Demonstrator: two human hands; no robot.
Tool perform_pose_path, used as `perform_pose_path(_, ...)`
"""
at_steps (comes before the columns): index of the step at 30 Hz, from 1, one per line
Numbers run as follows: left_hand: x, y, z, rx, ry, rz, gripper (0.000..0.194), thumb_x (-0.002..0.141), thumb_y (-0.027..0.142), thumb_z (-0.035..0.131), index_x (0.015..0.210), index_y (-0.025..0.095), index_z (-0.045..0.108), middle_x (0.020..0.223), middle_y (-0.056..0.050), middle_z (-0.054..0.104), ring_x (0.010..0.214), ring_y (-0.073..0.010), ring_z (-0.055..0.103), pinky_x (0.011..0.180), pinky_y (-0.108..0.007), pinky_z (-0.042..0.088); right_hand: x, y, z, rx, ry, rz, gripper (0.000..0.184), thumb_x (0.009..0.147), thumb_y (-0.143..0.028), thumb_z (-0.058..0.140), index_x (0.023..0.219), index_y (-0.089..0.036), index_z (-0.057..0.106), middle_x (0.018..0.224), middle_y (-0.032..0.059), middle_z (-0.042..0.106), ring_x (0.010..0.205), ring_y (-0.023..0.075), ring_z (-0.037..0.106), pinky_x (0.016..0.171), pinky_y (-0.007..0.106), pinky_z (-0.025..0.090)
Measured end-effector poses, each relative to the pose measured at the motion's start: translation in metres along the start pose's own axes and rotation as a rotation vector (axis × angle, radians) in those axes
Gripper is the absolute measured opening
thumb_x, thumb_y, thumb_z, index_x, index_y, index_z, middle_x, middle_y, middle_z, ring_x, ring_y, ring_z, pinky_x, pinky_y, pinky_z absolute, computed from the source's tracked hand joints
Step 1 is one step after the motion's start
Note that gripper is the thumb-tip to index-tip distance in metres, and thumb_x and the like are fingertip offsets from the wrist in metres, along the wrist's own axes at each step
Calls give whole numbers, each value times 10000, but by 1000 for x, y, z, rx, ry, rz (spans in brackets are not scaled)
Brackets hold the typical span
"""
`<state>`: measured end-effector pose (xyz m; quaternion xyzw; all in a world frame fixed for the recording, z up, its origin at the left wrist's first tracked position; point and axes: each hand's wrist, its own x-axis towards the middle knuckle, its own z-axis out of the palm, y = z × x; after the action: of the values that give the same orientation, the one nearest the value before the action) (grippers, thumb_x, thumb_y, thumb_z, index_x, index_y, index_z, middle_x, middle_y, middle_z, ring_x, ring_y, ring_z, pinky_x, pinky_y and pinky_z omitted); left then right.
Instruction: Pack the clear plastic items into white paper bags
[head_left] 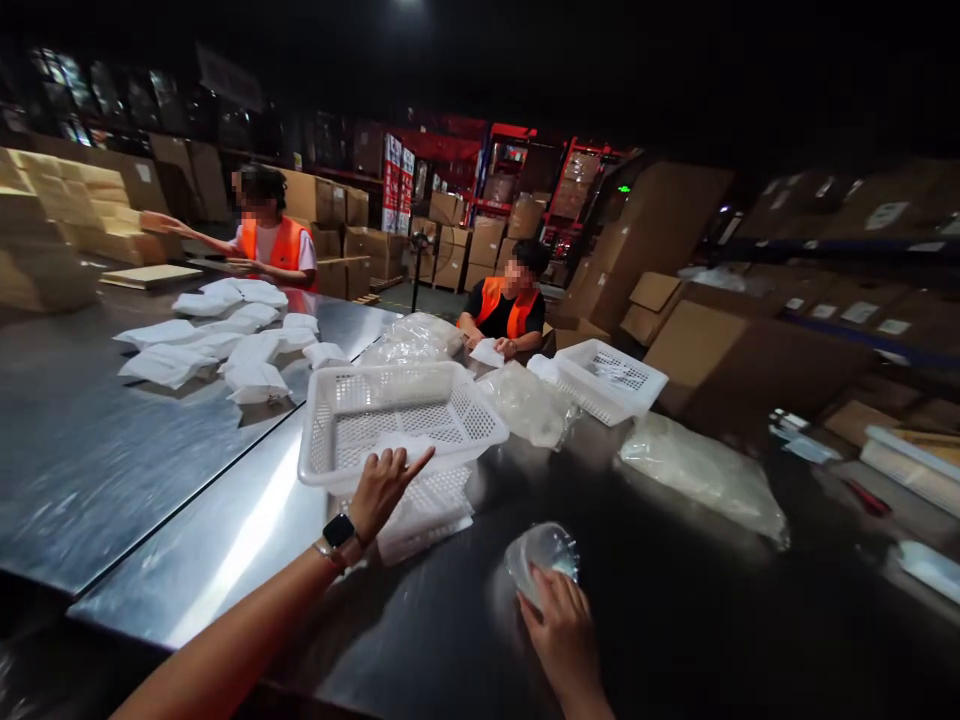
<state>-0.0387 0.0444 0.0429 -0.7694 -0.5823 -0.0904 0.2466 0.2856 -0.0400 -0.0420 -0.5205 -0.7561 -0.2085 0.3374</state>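
My left hand [385, 490], with a dark watch [340, 531] on the wrist, is over the near rim of a white perforated plastic basket [315, 430]. Its index finger points out to the right and the other fingers are spread; I see nothing held. A small white item [405, 446] lies inside the basket just behind the fingers. Below the basket is a stack of translucent white plastic sheets or bags [420, 525]. My right hand [561, 625] grips the near edge of a clear, rounded plastic bag [541, 558] low over the metal table [255, 540].
White packages [255, 365] are piled at the far left. Clear bags [525, 400] and a second white basket [607, 380] stand beyond; a large filled bag [705, 475] lies right. Two people in orange vests, one person [270, 240] and another person [506, 305], work across the table.
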Motion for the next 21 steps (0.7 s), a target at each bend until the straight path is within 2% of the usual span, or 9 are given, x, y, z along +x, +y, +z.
perform_pose_path(3,-2,-29,15,-40,44,56,735,926,-30,378,1529,390,363,962,-52,592,842,-203,583,768,-359,510,5,0,-1,-41,30,-16,409,1055,-457,363,1085,-205,683,876,101,699,793,256,689,713,388,577)
perform_pose_path(7,-10,-80,37,-63,87,83,680,939,0,394,1496,388,428,932,-52,595,840,-203,567,816,-373,486,10,-1,-3,-69,65,-52,416,1066,-453,351,1074,-165,651,851,92,682,761,241,675,682,363,559)
perform_pose_path(10,-21,-106,49,-94,161,79,620,934,10,427,1442,355,514,1080,-71,642,1030,-229,590,973,-432,450,10,0,-1,-55,70,-56,420,1065,-467,353,1076,-167,647,870,97,687,773,246,675,693,373,548)
perform_pose_path(12,-33,-108,51,-179,173,143,588,921,7,446,1391,338,572,1283,-72,631,1234,-253,541,1107,-478,370,9,3,3,-40,76,-58,422,1061,-475,364,1080,-170,654,865,99,688,770,250,672,692,381,543)
perform_pose_path(14,-45,-101,50,-326,56,246,538,924,22,448,1359,295,605,1390,-63,607,1326,-246,504,1166,-467,336,7,6,6,-27,76,-66,411,1057,-471,377,1092,-174,659,863,99,687,773,250,670,688,381,540)
perform_pose_path(17,-58,-84,45,-490,-167,291,405,925,96,508,1294,183,649,1345,-95,656,1278,-241,571,1126,-414,428,5,9,10,-16,82,-72,387,1056,-458,396,1103,-170,650,876,96,683,788,246,672,704,381,544)
perform_pose_path(21,-56,-70,43,-516,-239,188,281,868,74,563,1077,152,734,1111,-102,760,1047,-238,705,945,-365,557,3,11,12,18,87,-67,390,1050,-460,404,1102,-173,663,871,94,682,789,250,673,715,388,547)
